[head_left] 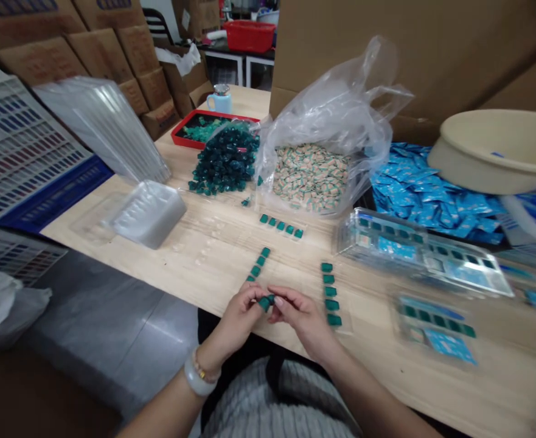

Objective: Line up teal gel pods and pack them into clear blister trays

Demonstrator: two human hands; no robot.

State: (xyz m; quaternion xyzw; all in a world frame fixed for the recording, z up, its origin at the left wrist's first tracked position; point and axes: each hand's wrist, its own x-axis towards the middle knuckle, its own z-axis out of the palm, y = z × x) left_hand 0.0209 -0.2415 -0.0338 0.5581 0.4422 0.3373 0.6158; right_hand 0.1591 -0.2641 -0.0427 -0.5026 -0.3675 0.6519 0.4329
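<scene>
My left hand (241,313) and my right hand (300,315) meet near the table's front edge. Both are closed, fingertips pinching small dark green blocks (264,303) between them; how many is unclear. Just beyond my left hand, a slanting row of green blocks (256,270) runs away from me, its near end partly covered by my fingers. To the right of my right hand, another row of green blocks (330,292) sits in a clear plastic tray (346,316). Farther back, a third row of green blocks (281,225) lies crosswise.
Behind are a dark green pile (226,158), a clear bag (336,109) of small printed pieces and a red tray (188,141). Blue packets (432,188), a beige basin (496,152) and filled clear trays (423,249) stand right. Stacked clear trays (151,213) stand left.
</scene>
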